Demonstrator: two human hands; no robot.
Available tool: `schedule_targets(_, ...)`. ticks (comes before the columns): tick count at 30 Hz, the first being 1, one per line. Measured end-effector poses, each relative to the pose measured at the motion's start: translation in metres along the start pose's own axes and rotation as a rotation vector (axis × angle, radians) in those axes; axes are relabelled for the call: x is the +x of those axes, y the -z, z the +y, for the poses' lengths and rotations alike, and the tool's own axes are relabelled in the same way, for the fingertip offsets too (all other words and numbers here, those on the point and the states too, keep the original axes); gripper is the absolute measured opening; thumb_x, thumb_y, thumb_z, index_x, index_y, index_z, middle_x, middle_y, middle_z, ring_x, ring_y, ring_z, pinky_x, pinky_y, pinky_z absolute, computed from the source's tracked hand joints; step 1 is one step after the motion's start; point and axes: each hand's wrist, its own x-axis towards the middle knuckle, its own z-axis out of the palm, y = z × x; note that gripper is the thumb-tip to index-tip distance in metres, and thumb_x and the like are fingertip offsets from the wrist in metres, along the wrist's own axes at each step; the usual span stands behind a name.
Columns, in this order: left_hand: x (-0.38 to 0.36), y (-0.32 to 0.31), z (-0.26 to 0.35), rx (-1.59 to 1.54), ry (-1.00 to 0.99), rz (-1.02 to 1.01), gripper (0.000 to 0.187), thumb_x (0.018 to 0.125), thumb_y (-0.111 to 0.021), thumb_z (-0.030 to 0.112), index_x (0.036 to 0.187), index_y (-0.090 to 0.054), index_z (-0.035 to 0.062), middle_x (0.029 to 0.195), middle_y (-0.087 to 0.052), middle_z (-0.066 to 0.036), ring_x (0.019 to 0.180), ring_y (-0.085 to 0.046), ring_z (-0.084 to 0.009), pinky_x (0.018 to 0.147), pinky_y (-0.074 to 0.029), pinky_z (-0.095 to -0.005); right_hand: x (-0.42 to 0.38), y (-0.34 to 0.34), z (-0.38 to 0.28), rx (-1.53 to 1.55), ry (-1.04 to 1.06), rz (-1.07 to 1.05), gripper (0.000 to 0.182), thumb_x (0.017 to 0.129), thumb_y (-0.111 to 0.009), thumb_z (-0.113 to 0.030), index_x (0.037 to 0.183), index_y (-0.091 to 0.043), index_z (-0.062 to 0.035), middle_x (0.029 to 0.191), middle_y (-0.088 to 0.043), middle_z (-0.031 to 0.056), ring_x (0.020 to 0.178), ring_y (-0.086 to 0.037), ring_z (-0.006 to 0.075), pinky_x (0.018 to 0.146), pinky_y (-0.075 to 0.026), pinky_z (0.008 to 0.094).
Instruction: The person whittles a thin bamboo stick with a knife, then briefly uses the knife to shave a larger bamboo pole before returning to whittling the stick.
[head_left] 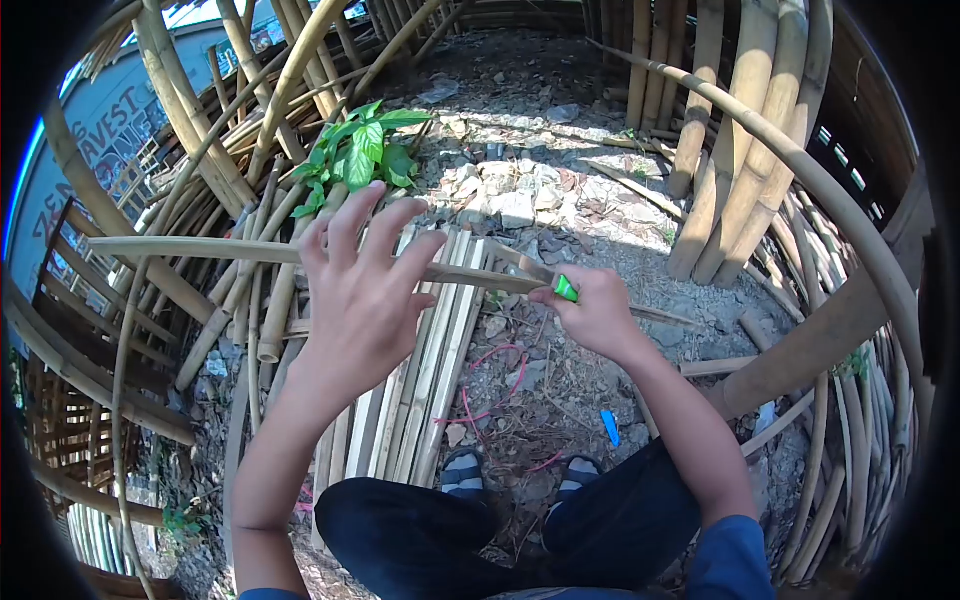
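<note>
A long split bamboo strip (200, 247) runs across in front of me, from the far left to beyond my right hand. My left hand (365, 275) is raised at the strip with its fingers spread apart; part of the strip is hidden behind it. My right hand (598, 305) is closed round the green handle of a knife (566, 289). The knife's blade points up and left, touching or just above the strip near my thumb. Below my left hand, several flat bamboo slats (425, 370) lie side by side on the ground.
Bamboo poles (765, 110) stand at the right, and more poles (250, 110) lean at the left. A leafy plant (365, 150) grows ahead. Pink string (520, 375) and a blue object (610, 428) lie on the stony ground (560, 230) near my feet.
</note>
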Motion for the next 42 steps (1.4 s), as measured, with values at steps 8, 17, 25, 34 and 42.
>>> schedule_targets(8,-0.028,-0.104,0.067,-1.164,0.694,0.297,0.034,0.108,-0.043,0.022,0.135,-0.044,0.0012,0.126,-0.051,-0.01,0.116,-0.049,-0.0179,0.101,-0.039,-0.0341,0.018,0.009,-0.037,0.503,-0.361,0.062,0.022,0.093,-0.077,-0.02,0.094,-0.074,0.0016,0.073,-0.069,-0.0006,0.065,-0.058,0.0066,0.058,-0.047,0.0274)
schedule_targets(17,-0.026,-0.145,0.096,-1.896,0.772,-0.06,0.044,0.112,-0.036,0.037,0.129,-0.051,-0.0008,0.094,-0.06,-0.005,0.077,-0.055,-0.0123,0.075,-0.049,-0.028,0.02,-0.006,-0.039,0.935,-0.439,0.189,0.028,0.096,-0.074,-0.024,0.093,-0.068,0.0036,0.063,-0.064,0.0039,0.043,-0.058,0.0114,0.035,-0.042,0.0286)
schedule_targets(25,-0.016,-0.14,0.093,-2.263,0.808,-0.069,0.039,0.111,-0.035,0.032,0.123,-0.053,-0.0004,0.092,-0.06,-0.009,0.072,-0.052,-0.0163,0.068,-0.045,-0.0334,0.023,-0.002,-0.039,0.982,-0.492,0.277,0.031,0.094,-0.076,-0.026,0.091,-0.067,0.0035,0.063,-0.063,0.0043,0.04,-0.054,0.01,0.032,-0.039,0.0263)
schedule_targets(34,-0.007,-0.136,0.091,-1.999,0.771,0.011,0.04,0.112,-0.039,0.032,0.124,-0.056,-0.0018,0.087,-0.059,-0.004,0.069,-0.049,-0.0099,0.064,-0.042,-0.0245,0.026,0.016,-0.04,0.907,-0.393,0.314,0.029,0.094,-0.076,-0.024,0.1,-0.072,0.0036,0.076,-0.067,0.0015,0.062,-0.06,0.0055,0.052,-0.047,0.0234)
schedule_targets(42,-0.017,-0.144,0.076,-1.553,0.754,0.192,0.043,0.109,-0.05,0.023,0.142,-0.052,-0.0042,0.094,-0.057,-0.002,0.08,-0.049,-0.0071,0.072,-0.043,-0.0216,0.025,0.036,-0.024,0.918,-0.396,0.476,0.038,0.092,-0.079,-0.03,0.11,-0.072,0.0025,0.079,-0.062,-0.0054,0.067,-0.047,0.0015,0.06,-0.038,0.0201)
